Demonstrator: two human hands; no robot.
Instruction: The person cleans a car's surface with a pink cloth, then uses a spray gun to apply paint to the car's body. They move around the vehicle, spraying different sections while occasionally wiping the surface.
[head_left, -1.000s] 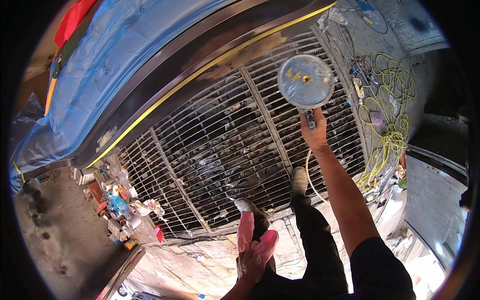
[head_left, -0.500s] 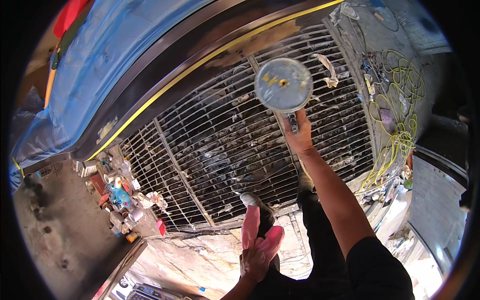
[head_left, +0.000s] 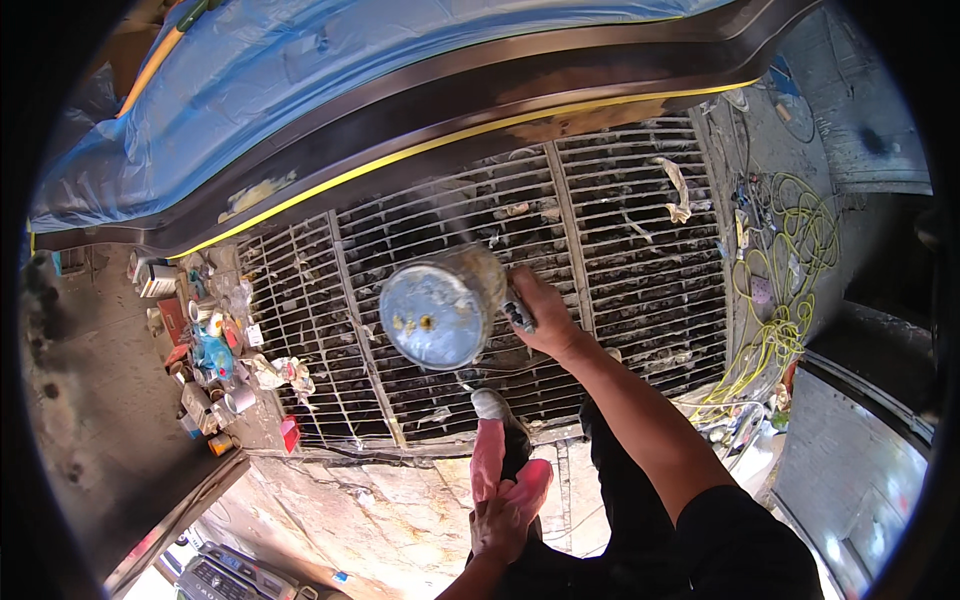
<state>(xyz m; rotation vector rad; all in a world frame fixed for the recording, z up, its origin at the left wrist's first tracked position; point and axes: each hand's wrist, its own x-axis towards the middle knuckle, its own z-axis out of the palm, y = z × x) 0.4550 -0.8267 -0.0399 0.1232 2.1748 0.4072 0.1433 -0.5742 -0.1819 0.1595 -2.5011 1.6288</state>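
Note:
My right hand (head_left: 540,314) is closed round the grip of a spray gun (head_left: 470,290), whose round, paint-spotted metal cup faces up at me. A faint pale mist leaves its far side toward a dark vehicle panel (head_left: 400,130) edged with yellow masking tape (head_left: 350,178). Patches of bare tan and pale filler show along the panel's lower edge. Near my leg, my left hand (head_left: 497,530) is closed on a pink cloth (head_left: 489,460) that hangs out on both sides of the fingers.
Blue plastic sheeting (head_left: 250,90) covers the area above the panel. A metal floor grate (head_left: 660,300) with paper scraps lies below. Cans, boxes and litter (head_left: 215,350) crowd the left edge; tangled yellow hose (head_left: 800,230) lies at right. A vehicle (head_left: 225,575) stands at lower left.
My right hand has swung the spray gun left and nearer to me, and mist now shows beyond it. My left hand keeps the pink cloth. The view has shifted somewhat.

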